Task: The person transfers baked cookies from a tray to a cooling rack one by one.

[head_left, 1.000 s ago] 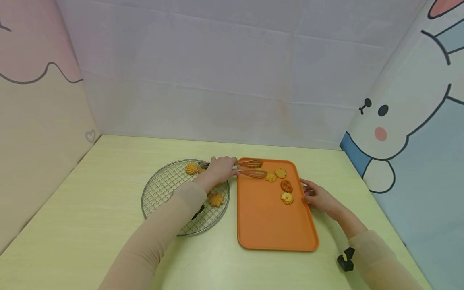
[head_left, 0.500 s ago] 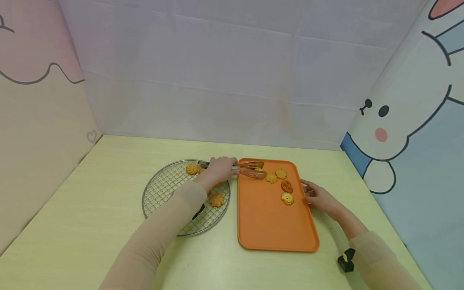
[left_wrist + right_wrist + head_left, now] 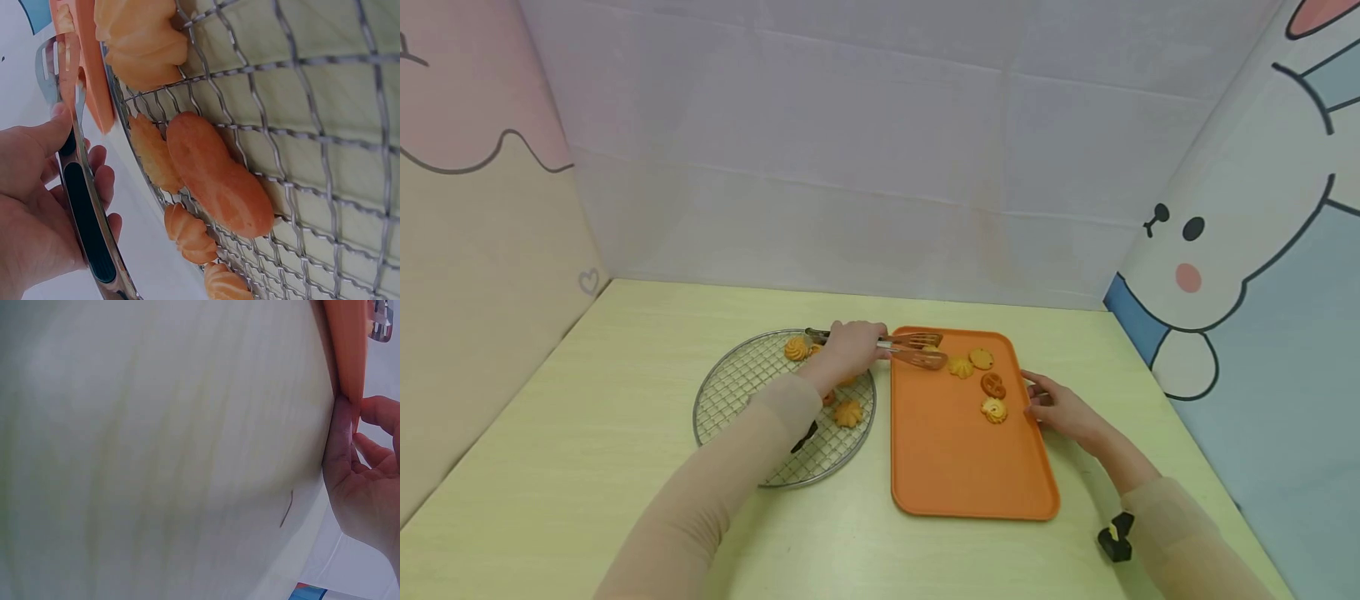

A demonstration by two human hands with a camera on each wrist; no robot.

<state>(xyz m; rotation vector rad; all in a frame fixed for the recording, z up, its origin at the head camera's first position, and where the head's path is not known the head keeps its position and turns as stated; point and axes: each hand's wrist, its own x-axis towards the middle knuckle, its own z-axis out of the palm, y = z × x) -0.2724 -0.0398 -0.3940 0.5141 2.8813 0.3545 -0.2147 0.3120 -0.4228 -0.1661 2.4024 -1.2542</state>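
My left hand (image 3: 852,346) reaches over the far right of the round wire rack (image 3: 730,400) and grips metal tongs (image 3: 87,219) by their dark handle. The tong tips are spread above the far left corner of the orange tray (image 3: 970,467); a small cookie (image 3: 930,350) shows between them. Other cookies on the tray include a pretzel-shaped one (image 3: 993,385) and a swirled one (image 3: 994,410). My right hand (image 3: 1063,412) pinches the tray's right rim, thumb and fingers on either side. My left arm hides part of the rack.
Several cookies lie on the rack, among them a peanut-shaped one (image 3: 219,178) and a swirl cookie (image 3: 796,348). The pale table (image 3: 550,400) extends around both. A white wall (image 3: 850,167) stands behind, with cartoon-printed panels at the sides.
My left hand and the tongs have shifted slightly left. The tray, the cookies on it and my right hand have stayed in place.
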